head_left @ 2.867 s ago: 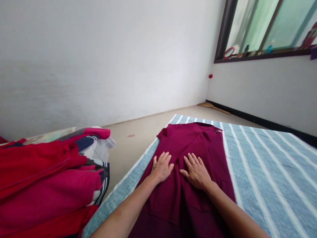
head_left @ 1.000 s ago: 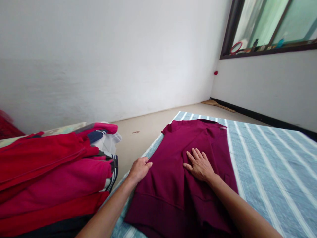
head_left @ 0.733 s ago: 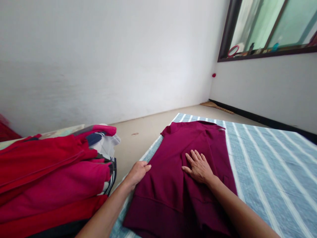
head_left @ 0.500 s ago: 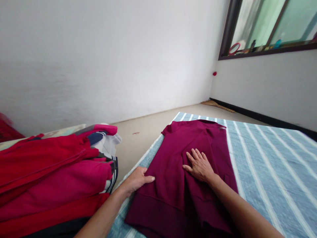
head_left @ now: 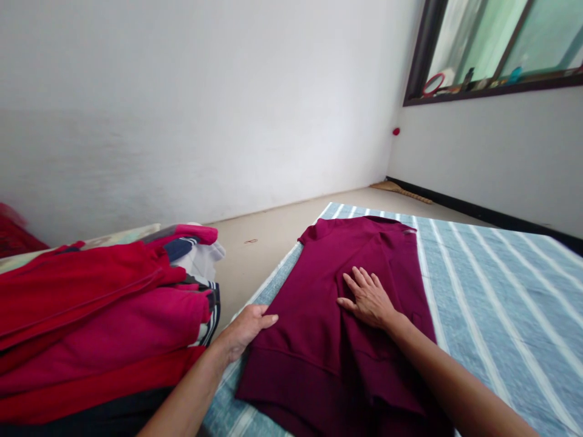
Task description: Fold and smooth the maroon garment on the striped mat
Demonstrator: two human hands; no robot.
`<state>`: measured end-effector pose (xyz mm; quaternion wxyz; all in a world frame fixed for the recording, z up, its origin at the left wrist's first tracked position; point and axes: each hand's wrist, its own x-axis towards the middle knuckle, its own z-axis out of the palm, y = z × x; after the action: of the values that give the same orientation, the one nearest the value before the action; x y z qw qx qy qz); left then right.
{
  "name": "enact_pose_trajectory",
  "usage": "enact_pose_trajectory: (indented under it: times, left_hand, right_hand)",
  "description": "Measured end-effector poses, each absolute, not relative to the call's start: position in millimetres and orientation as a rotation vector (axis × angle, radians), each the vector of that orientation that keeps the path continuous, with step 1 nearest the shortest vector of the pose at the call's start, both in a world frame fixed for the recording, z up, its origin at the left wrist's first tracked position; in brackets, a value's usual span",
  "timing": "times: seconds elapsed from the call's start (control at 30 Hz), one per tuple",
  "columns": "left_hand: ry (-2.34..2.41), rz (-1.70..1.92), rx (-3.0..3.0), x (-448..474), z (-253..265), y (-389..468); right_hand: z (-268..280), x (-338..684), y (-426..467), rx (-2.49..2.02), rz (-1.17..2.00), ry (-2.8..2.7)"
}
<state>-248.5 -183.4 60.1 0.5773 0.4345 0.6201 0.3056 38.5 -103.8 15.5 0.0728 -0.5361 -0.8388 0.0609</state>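
Pressing maroon sweatshirt flat under open right hand; left hand pinching its edge.

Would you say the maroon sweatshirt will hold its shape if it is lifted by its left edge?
Probably not: the maroon sweatshirt creases under the right hand, so it looks floppy. Its thick hem suggests some weight. The left hand grips its edge.

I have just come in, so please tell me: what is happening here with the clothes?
A person works on a maroon knit sweatshirt lying on a blue striped mat. The right hand presses flat on its middle; the left hand takes its left edge. A pile of red and pink clothes sits to the left.
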Motion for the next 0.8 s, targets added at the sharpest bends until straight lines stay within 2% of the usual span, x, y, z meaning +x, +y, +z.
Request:
enact_pose_trajectory:
  times: [0.23, 0.33, 0.4, 0.57, 0.8]
  left_hand:
    - [1.305, 0.734, 0.929, -251.5, 55.0, -184.7]
    - [1.314, 0.726, 0.938, -251.3, 54.8, -184.8]
    - [1.302, 0.735, 0.939, -250.6, 55.4, -184.8]
    - [1.306, 0.735, 0.946, -250.8, 55.5, -184.5]
    - [1.31, 0.735, 0.955, -252.0, 56.6, -184.5]
  right_hand:
    - [60.6, 32.6, -174.7, -1.273, 0.191, -2.57]
    - [67.7, 24.0, -219.0, -1.115, 0.297, -2.603]
    - [57.5, 16.7, -241.9, -1.024, 0.279, -2.619]
    - [5.0, -0.2, -263.8, -0.894, -0.039, -2.64]
    - [-17.5, -12.5, -263.6, -0.953, 0.095, -2.659]
